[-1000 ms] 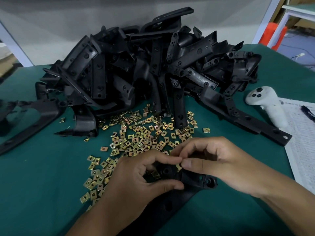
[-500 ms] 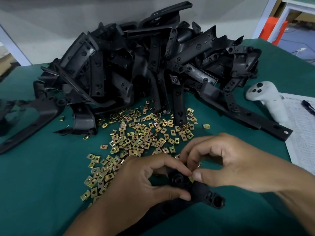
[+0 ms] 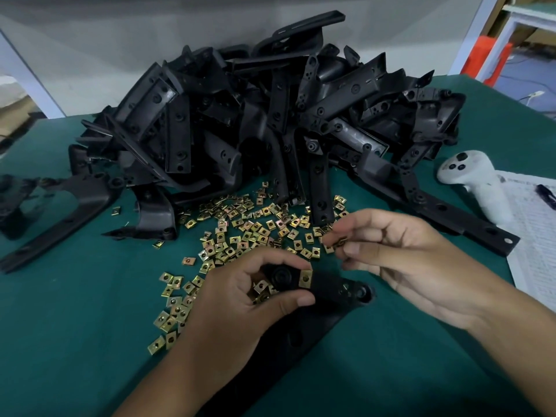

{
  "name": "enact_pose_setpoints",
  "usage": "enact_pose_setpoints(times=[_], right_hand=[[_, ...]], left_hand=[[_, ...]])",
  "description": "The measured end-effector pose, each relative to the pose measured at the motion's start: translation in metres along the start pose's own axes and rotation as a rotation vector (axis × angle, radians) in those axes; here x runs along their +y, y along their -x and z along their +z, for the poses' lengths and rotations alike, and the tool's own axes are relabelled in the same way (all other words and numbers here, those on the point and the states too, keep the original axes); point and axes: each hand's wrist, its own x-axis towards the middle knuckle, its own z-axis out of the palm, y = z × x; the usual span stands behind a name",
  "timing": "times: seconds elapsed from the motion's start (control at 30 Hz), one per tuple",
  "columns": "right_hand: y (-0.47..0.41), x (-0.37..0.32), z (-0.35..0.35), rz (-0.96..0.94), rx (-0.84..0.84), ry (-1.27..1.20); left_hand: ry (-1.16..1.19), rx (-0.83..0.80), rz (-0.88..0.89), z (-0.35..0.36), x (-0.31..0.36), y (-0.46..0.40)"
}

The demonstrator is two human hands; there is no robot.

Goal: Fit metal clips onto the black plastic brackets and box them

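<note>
Gripping a black bracket [image 3: 326, 288] with curled fingers, the left hand [image 3: 240, 308] holds it low over the green surface [image 3: 75, 311]; a brass-coloured clip [image 3: 306, 278] sits fitted on the bracket's upper edge, just beside the thumb. The right hand [image 3: 400, 260] pinches a second clip [image 3: 339, 242] between thumb and fingertips, above and apart from the bracket. Loose clips [image 3: 240, 233] lie scattered behind the hands, before a heap of brackets [image 3: 270, 115]. A white controller [image 3: 475, 185] rests at right, beside a printed sheet [image 3: 538, 236].

Light is dim and even, with soft shadows. Wide-angle bending warps the edges. Fine detail looks smeared.
</note>
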Motion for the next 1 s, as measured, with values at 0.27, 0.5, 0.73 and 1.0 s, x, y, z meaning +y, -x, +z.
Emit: enact_pose_setpoints(times=[0.27, 0.5, 0.73, 1.0], right_hand=[[-0.0012, 0.0037, 0.0047, -0.016, 0.047, -0.142], [-0.0012, 0.0047, 0.0037, -0.036, 0.045, -0.054], [-0.0025, 0.0046, 0.0031, -0.056, 0.042, -0.077], [-0.0013, 0.0062, 0.0054, -0.11, 0.01, 0.059]], left_hand=[[0.075, 0.049, -0.063, 0.0007, -0.0063, 0.0003], [0.129, 0.037, -0.06, 0.0029, -0.0083, -0.0009], [0.159, 0.049, -0.059, 0.0032, -0.0084, -0.0013], [0.069, 0.074, 0.002, 0.0038, -0.0063, -0.0001]])
